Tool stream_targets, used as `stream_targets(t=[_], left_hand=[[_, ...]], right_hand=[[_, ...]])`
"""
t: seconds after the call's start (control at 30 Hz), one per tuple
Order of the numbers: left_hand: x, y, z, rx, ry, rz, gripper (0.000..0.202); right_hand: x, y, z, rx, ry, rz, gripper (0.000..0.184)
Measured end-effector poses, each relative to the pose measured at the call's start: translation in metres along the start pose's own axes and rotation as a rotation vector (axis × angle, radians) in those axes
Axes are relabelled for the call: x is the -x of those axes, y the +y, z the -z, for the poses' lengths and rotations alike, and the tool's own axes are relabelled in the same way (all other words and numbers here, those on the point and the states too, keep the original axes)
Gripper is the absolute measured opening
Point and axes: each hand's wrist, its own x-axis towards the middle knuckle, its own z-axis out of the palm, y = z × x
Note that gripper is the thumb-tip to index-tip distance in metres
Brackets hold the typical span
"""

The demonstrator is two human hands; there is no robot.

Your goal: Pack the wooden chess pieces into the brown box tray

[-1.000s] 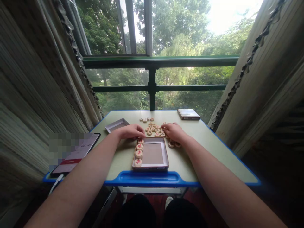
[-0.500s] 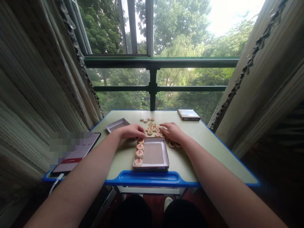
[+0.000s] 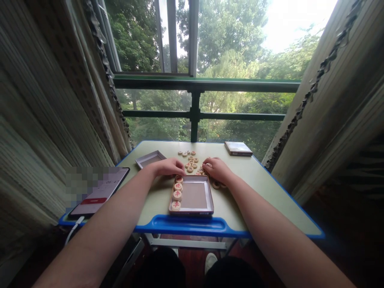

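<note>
A shallow open box [image 3: 209, 196] stands near the table's front edge. Down its left side runs a column of round wooden xiangqi pieces [image 3: 177, 195] with red characters. At the box's far left corner is my left hand [image 3: 171, 166], its fingers closed and bent downward; anything in them is hidden. My right hand [image 3: 218, 169] lies low over loose pieces [image 3: 200, 170] just beyond the far right corner, fingers curled in around them and partly covering them. More loose pieces [image 3: 191, 164] lie between the two hands. A couple of pieces [image 3: 216, 185] show under my right wrist.
A grey box lid [image 3: 150, 157] lies upturned at the back left. Several pieces [image 3: 185, 154] sit farther back. A flat closed box [image 3: 238, 149] lies at the back right. On the left is a tablet [image 3: 100, 194] with a white cable [image 3: 73, 231].
My right hand has drawn its fingers in and slid slightly toward the box, shifting pieces nearer its far edge. My left hand stays at the corner. The view has shifted slightly.
</note>
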Motion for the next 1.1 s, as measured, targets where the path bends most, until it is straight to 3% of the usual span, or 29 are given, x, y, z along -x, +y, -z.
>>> stream_targets(t=[0.2,0.47,0.6,0.7,0.9,1.03,1.1], left_hand=[[-0.002,-0.003,0.001,0.001,-0.001,-0.001,0.031],[-0.002,-0.005,0.002,0.002,-0.002,-0.017,0.034],[-0.002,-0.005,0.002,0.006,0.003,-0.009,0.034],[-0.002,-0.005,0.003,0.017,-0.015,-0.018,0.034],[-0.002,-0.005,0.004,0.030,-0.011,-0.010,0.036],[-0.001,-0.004,0.003,0.020,-0.005,-0.025,0.037],[-0.001,-0.003,0.003,0.011,-0.008,-0.033,0.036]], right_hand=[[-0.002,0.002,-0.004,-0.093,0.039,0.004,0.016],[-0.006,0.007,-0.007,-0.253,0.257,0.079,0.010],[-0.006,0.010,-0.003,-0.347,0.406,0.029,0.015],[-0.005,0.010,0.001,-0.379,0.448,-0.023,0.017],[0.001,-0.007,0.011,-0.572,0.255,-0.005,0.016],[0.012,-0.026,0.021,-0.771,-0.104,0.096,0.019],[0.017,-0.033,0.023,-0.751,-0.269,0.164,0.020]])
